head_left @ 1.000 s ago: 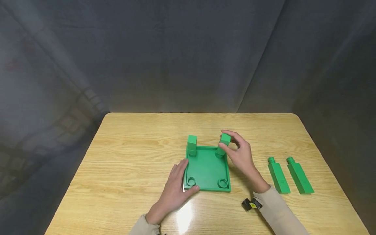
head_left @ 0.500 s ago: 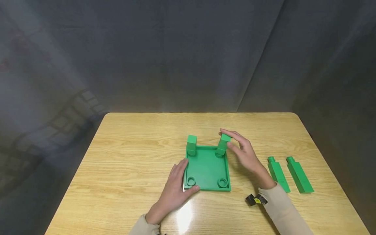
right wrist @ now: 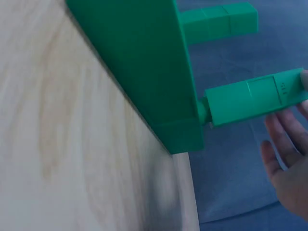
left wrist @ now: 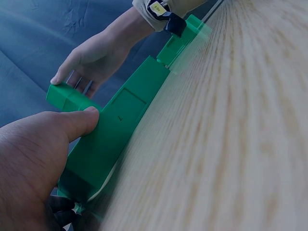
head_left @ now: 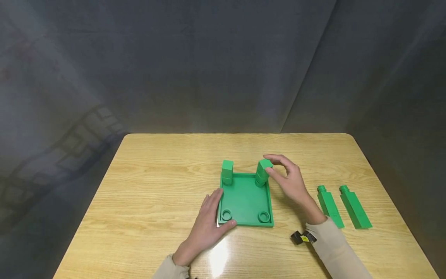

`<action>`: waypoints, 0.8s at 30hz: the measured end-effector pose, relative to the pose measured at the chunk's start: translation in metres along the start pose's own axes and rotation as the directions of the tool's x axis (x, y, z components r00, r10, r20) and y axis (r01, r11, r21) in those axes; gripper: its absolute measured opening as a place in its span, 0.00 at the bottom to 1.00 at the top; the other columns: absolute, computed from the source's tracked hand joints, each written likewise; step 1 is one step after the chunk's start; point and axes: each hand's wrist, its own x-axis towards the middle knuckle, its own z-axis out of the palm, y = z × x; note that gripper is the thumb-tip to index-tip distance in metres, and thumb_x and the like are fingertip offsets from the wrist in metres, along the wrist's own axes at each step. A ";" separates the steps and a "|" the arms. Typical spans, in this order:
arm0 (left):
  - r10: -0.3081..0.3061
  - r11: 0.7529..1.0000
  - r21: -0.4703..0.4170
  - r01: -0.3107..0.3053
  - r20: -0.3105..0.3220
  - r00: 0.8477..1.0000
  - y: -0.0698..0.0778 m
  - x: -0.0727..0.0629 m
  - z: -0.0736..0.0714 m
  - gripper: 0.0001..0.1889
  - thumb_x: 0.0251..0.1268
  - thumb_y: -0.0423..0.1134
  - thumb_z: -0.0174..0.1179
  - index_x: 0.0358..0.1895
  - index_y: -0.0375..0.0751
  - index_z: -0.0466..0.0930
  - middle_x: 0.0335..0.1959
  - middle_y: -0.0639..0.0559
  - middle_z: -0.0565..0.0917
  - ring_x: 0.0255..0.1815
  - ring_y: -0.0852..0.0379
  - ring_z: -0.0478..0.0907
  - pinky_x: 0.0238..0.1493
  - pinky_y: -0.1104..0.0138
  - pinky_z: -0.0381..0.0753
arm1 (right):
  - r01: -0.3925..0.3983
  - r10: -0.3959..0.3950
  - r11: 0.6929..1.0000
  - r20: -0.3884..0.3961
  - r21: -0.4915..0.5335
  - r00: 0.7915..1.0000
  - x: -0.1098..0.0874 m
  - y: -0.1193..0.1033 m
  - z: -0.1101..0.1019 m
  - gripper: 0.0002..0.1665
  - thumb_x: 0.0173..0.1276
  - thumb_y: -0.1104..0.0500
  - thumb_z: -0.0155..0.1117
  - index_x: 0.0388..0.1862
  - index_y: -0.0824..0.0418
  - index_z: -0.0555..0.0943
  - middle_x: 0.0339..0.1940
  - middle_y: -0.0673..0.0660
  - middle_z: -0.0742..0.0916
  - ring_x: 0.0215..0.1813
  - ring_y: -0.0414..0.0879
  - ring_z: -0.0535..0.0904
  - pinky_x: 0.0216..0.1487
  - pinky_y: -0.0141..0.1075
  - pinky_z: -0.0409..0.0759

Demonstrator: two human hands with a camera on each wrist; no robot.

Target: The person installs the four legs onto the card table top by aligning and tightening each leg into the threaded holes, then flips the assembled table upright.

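A green square toy tabletop (head_left: 245, 199) lies underside up, with raised rims and round sockets in its near corners. My left hand (head_left: 206, 226) holds its near left corner, thumb on the front rim and fingers along the left side. One green leg (head_left: 227, 171) stands upright in the far left corner. At the far right corner my right hand (head_left: 292, 182) pinches the top of a second leg (right wrist: 255, 96) between thumb and fingers. In the right wrist view a short round neck shows between that leg and the tabletop.
Two loose green legs, a nearer one (head_left: 330, 207) and an outer one (head_left: 356, 209), lie on the wooden table (head_left: 156, 174) to the right, threaded ends pointing away. A black wrist camera (head_left: 297, 237) hangs at the right sleeve. Dark curtains (head_left: 209, 77) stand behind the table.
My right hand loosens and shifts its fingers round the leg's top, then pinches it again. The leg has turned and stands straighter. My left hand and the tabletop stay in place.
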 end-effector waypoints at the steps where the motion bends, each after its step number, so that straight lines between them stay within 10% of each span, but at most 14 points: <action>1: -0.001 1.000 0.000 0.001 -0.002 1.000 0.000 0.000 0.000 0.57 0.71 0.57 0.75 0.91 0.36 0.52 0.91 0.40 0.58 0.92 0.41 0.52 0.93 0.45 0.41 | -0.004 0.004 1.000 -0.024 -0.006 1.000 0.000 0.000 0.001 0.23 0.77 0.74 0.69 0.67 0.63 0.86 0.64 0.64 0.89 0.64 0.39 0.80 0.69 0.31 0.75; 13: -0.004 1.000 -0.001 0.004 0.009 1.000 -0.003 -0.001 0.002 0.57 0.72 0.59 0.74 0.92 0.38 0.50 0.92 0.43 0.57 0.93 0.44 0.50 0.93 0.49 0.39 | -0.010 0.011 1.000 -0.180 0.004 0.984 0.001 0.000 0.008 0.24 0.68 0.76 0.77 0.62 0.65 0.88 0.48 0.60 0.89 0.51 0.40 0.83 0.58 0.34 0.82; 18: 0.020 1.000 0.017 -0.020 -0.012 1.000 -0.003 -0.002 0.002 0.55 0.73 0.58 0.73 0.91 0.37 0.52 0.91 0.40 0.59 0.91 0.39 0.53 0.92 0.41 0.44 | 0.120 -0.109 0.986 -0.097 0.118 0.989 0.004 0.002 0.004 0.31 0.76 0.81 0.59 0.76 0.72 0.78 0.62 0.71 0.87 0.66 0.45 0.83 0.67 0.39 0.79; 24: 0.033 0.999 0.018 -0.032 -0.027 0.999 -0.002 -0.002 0.002 0.55 0.73 0.57 0.73 0.91 0.36 0.52 0.90 0.39 0.60 0.91 0.38 0.55 0.91 0.39 0.46 | 0.143 -0.159 0.969 0.068 0.200 0.985 0.003 0.005 -0.001 0.28 0.83 0.78 0.47 0.79 0.76 0.74 0.76 0.61 0.84 0.77 0.44 0.77 0.78 0.37 0.74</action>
